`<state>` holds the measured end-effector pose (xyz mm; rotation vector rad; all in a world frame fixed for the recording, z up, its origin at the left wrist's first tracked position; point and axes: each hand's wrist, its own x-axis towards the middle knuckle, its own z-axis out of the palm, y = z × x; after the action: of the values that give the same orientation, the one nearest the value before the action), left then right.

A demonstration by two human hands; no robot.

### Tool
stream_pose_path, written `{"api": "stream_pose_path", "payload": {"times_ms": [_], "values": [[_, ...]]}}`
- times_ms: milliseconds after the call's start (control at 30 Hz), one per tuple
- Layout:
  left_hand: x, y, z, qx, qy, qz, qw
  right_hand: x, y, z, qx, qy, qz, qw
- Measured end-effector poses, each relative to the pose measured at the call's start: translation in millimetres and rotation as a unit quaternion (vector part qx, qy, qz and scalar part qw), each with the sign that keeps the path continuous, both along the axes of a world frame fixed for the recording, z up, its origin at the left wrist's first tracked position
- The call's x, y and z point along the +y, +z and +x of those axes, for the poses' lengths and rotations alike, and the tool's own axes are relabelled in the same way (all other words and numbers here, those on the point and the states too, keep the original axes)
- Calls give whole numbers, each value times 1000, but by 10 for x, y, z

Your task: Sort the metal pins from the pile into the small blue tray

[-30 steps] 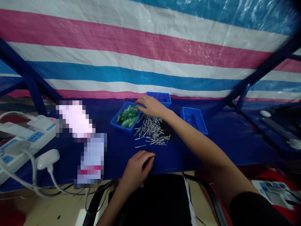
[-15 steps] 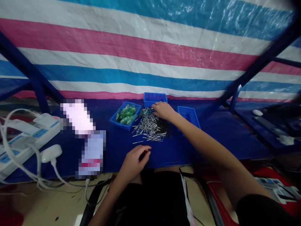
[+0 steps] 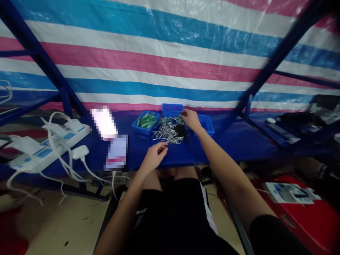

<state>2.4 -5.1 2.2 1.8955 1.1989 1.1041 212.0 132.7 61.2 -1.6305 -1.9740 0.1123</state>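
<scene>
A heap of thin silver pieces lies on the blue table, with black pieces at its right side. My right hand is over the heap's upper right edge, fingers pinched by a small greenish clear item that I cannot make out well. My left hand rests near the table's front edge, just below the heap, its fingers curled with thumb and fingertips near each other; nothing shows in it. Left of the heap is a blue tray holding green packets. Behind the heap stands another blue tray.
A third blue tray sits right of my right hand. Two blurred-out phones lie at the left, beside a white power strip with cables. Blue metal frame bars rise at both sides before a striped sheet.
The view has shifted, so the table appears farther away. My right hand has moved right across the back of the heap, its fingers now pinched. My left hand keeps its place in front.
</scene>
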Motion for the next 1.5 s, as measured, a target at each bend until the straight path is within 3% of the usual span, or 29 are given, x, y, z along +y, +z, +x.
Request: {"api": "stream_pose_path", "payload": {"times_ms": [200,300,500,833,1133,1500], "values": [[-35,-8,62,-4,9,8,1000,-999,-443,-91,268,118,-46,955],[-51,8,78,23,-10,9,1000,-1237,-595,-141,344,153,-73,924],[38,-29,2,-45,-2,-9,999,-1298,-614,-166,348,213,-105,907],[-34,4,7,-50,-20,16,998,-1398,-542,-168,240,231,-84,939],[-5,-43,17,17,-32,36,999,-1331,-628,-125,350,264,-160,885],[-4,-18,-18,-26,-34,1,999,-1352,-620,-146,375,269,-169,871]]}}
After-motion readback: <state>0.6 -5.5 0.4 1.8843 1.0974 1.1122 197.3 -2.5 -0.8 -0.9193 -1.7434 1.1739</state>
